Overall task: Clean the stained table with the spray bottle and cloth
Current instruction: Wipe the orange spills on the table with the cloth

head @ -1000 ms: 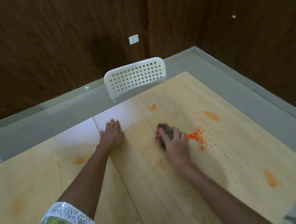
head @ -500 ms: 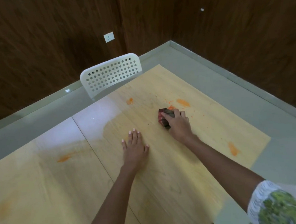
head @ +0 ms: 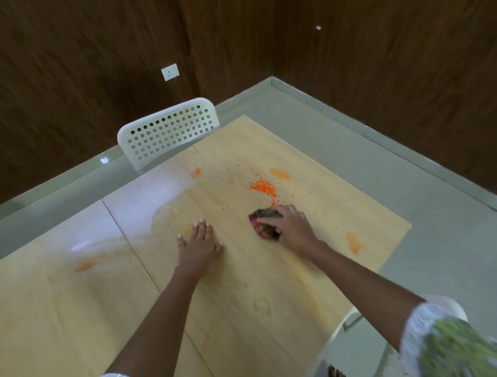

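Looks like a plain indoor room, maybe office or meeting space; can't tell for sure. Dark wood-grain wall panels (head: 379, 61) fill the top of the frame and meet in a corner upper centre. White wall socket (head: 170, 72) upper centre-left. Pale grey floor (head: 341, 140) with light skirting. Light wood-laminate table (head: 74, 318) across the lower frame, white perforated plastic chair (head: 168, 132) tucked at its far edge.

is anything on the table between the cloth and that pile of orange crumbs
Nothing visible. The right hand grips the cloth just below the orange crumbs, with only bare table and stray crumbs between them. The left hand rests flat off to the left, out of that path.
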